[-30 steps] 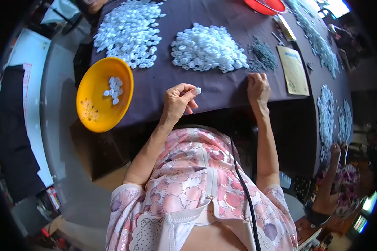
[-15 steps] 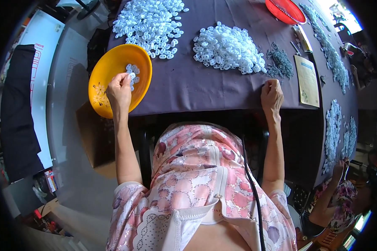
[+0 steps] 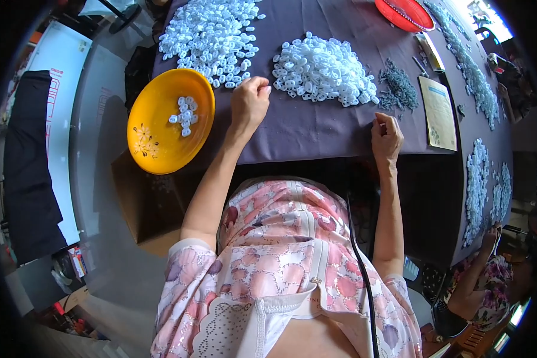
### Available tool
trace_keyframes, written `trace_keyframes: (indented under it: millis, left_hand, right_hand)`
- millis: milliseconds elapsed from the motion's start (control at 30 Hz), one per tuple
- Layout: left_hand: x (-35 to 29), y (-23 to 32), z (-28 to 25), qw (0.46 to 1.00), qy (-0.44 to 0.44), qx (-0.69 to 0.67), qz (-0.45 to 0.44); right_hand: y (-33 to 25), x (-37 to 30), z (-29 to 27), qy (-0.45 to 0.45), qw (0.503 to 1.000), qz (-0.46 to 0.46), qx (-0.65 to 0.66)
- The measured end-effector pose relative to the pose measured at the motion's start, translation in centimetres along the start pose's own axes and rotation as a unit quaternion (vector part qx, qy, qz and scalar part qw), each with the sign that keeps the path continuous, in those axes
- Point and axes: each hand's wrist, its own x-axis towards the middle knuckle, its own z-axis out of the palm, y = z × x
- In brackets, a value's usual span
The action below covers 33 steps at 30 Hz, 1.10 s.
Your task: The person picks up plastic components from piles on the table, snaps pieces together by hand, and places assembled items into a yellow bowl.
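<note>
Heaped white oval pieces (image 3: 323, 70) are lying beyond the curled left hand (image 3: 249, 106) and curled right hand (image 3: 387, 138), a round yellow bowl (image 3: 149, 110) sitting leftward. Whether either is holding anything, I cannot tell.

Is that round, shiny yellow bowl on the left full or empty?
Mostly empty: only a small cluster of white, oval, plastic-looking pieces lies inside the yellow bowl, and most of its inner surface shows bare.

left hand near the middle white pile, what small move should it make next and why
Probably ease the left hand right and pinch one piece from the middle white pile, if its curled fingers are empty, which I can't tell: it is close to that pile's left edge, and the yellow bowl holds only a small cluster.
</note>
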Motion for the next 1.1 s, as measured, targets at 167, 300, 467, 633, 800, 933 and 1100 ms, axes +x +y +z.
trace_keyframes:
  millis: [167,300,467,633,800,933,1100]
  left_hand:
    - [0.9,0.7,2.0,0.995,-0.045,0.087,-0.018]
    - [0.3,0.9,1.8,0.995,-0.037,0.086,-0.035]
    - [-1.2,2.8,0.2,0.954,-0.124,-0.191,-0.193]
    - [-4.2,4.5,0.1,0.816,-0.185,-0.464,-0.291]
    - [-5.6,6.3,0.5,0.714,-0.221,-0.556,-0.363]
    - [-6.4,5.8,1.0,0.696,-0.224,-0.59,-0.343]
    - [-7.1,6.3,1.2,0.74,-0.235,-0.542,-0.321]
  right_hand:
    - [0.0,-0.1,0.1,0.02,0.999,-0.026,-0.01]
    - [-0.2,0.0,0.0,0.019,0.999,-0.038,-0.022]
    - [-0.7,0.1,-0.3,0.0,1.0,-0.019,0.003]
    - [-5.8,-0.9,0.6,-0.073,0.977,-0.03,0.196]
    - [-9.5,-2.4,3.0,-0.179,0.909,0.027,0.375]
    - [-9.9,-3.3,3.7,-0.206,0.881,0.051,0.423]
    - [-9.2,-4.1,4.1,-0.207,0.871,0.092,0.437]
